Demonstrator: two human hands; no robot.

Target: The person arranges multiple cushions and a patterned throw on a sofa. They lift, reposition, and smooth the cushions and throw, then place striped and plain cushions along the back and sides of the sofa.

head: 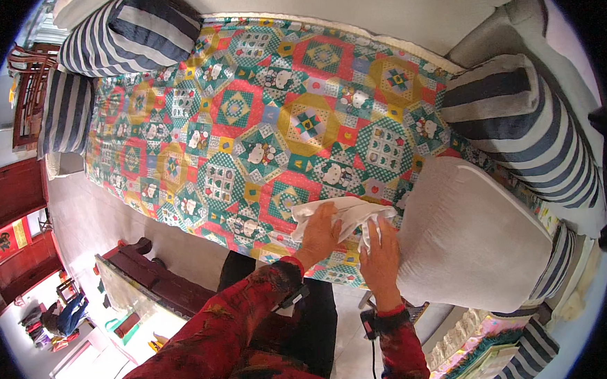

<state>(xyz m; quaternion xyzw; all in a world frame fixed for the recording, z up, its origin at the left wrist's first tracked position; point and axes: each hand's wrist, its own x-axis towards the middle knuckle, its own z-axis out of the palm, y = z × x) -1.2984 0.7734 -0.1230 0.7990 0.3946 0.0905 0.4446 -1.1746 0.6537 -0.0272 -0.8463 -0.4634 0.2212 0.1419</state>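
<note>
A crumpled white cloth [354, 207] lies near the front edge of a sofa seat, on a colourful patchwork-print cover [247, 115] with cartoon cats. My left hand [319, 235] grips the left part of the cloth, its fingers curled over the fabric. My right hand [381, 263] grasps the right end, where the material bunches up around the fingers. Just right of that hand is a large light-grey seat cushion [473, 241]. Part of the cloth is hidden under both hands.
Striped cushions stand at the seat's left end [132, 33] and right end [524, 129]. The pale sofa back [375, 2] rises behind. A dark wooden table [152, 277] is at lower left. Folded textiles [480, 356] lie at lower right. A black cable [374, 362] hangs by my right wrist.
</note>
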